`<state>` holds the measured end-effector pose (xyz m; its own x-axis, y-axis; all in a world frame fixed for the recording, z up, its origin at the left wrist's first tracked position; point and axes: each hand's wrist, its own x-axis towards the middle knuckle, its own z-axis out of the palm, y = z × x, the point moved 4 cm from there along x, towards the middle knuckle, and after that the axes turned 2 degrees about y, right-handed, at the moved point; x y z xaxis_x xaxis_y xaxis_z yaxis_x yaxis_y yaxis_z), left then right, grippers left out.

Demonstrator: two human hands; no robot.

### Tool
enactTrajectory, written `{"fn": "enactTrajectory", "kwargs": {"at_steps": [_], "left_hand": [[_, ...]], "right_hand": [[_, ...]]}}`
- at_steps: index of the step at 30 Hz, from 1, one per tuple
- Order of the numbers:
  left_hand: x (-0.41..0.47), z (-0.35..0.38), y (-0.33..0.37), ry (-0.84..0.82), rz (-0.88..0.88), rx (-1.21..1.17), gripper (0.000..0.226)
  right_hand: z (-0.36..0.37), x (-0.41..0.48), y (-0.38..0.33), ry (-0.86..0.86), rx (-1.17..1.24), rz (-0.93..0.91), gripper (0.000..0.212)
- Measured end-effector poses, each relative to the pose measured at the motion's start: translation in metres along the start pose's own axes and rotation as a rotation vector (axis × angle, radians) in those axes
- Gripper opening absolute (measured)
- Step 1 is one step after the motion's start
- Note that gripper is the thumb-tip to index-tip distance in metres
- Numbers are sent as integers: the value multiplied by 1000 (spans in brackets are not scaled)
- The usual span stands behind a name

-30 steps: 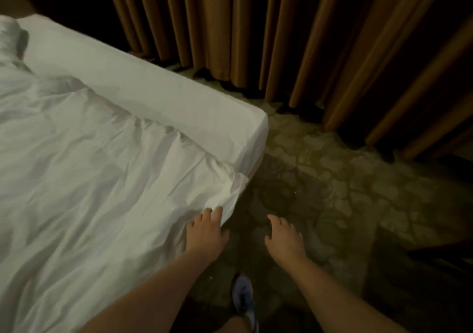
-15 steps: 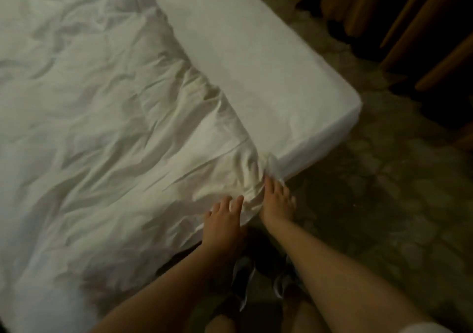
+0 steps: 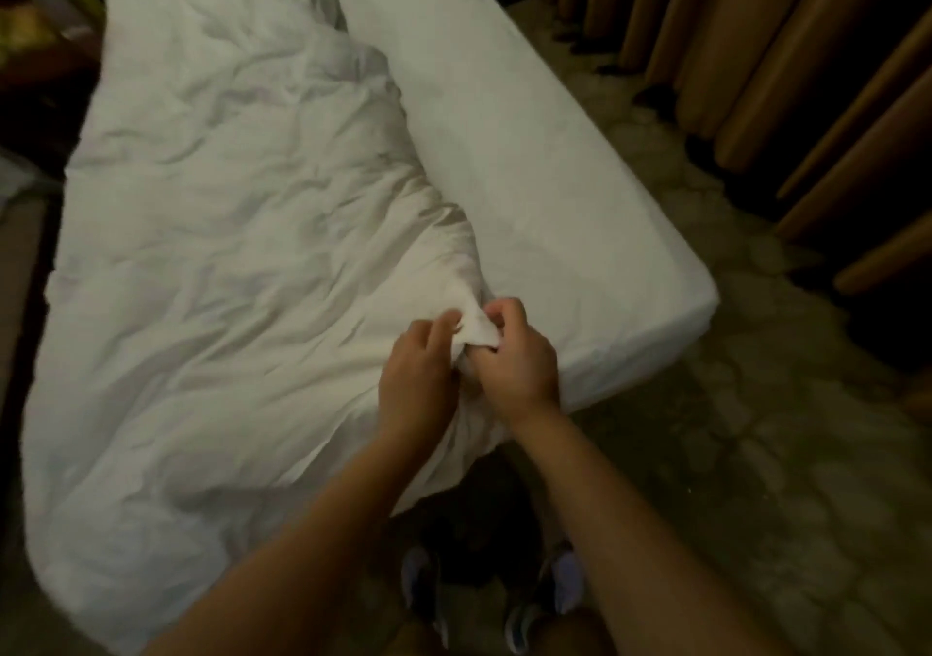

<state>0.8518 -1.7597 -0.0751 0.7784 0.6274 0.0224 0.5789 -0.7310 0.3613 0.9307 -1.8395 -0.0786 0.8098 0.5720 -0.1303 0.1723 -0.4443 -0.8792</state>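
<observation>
Obs.: left hand (image 3: 418,368) and right hand (image 3: 522,360) both pinch the duvet (image 3: 227,262) corner, fingers curled, at the 6 o'clock end of the bed (image 3: 555,201); advisable: grip deep, then draw evenly toward 3 o'clock.

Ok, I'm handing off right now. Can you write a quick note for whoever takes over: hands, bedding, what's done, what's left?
Left hand grips the near corner of the white duvet. The right hand pinches the same corner.
The duvet lies crumpled over the left of the mattress, whose right strip is uncovered.
Done: corner in hand.
Left: probably pull it across to the right edge and smooth the wrinkles.
</observation>
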Motion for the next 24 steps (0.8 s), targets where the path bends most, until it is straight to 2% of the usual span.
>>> {"fn": "enactTrajectory", "kwargs": {"at_steps": [5, 7, 9, 11, 12, 14, 16, 19, 21, 24], "left_hand": [[41, -107, 18, 180, 79, -122, 26], [53, -141, 18, 233, 114, -212, 34], [62, -169, 12, 274, 148, -288, 40], [73, -189, 3, 293, 195, -337, 37], [78, -198, -2, 283, 221, -348, 36], [91, -212, -11, 230, 271, -343, 38], [100, -225, -21, 217, 335, -344, 37], [115, -242, -33, 224, 389, -356, 34], [130, -248, -34, 198, 403, -342, 34], [141, -253, -23, 193, 507, -298, 30]], "right_hand": [[-31, 11, -88, 25, 152, -90, 20], [-27, 12, -109, 5, 261, -76, 24], [-14, 7, -116, -41, 288, -37, 38], [10, -3, -110, -87, 230, 23, 49], [24, -9, -105, -108, 213, 55, 49], [53, -20, -102, -96, 272, 77, 34], [68, -23, -110, 24, 357, 80, 18], [63, -19, -134, 262, 435, 80, 27], [51, -18, -151, 426, 349, 16, 34], [33, -23, -163, 641, 239, -25, 30]]}}
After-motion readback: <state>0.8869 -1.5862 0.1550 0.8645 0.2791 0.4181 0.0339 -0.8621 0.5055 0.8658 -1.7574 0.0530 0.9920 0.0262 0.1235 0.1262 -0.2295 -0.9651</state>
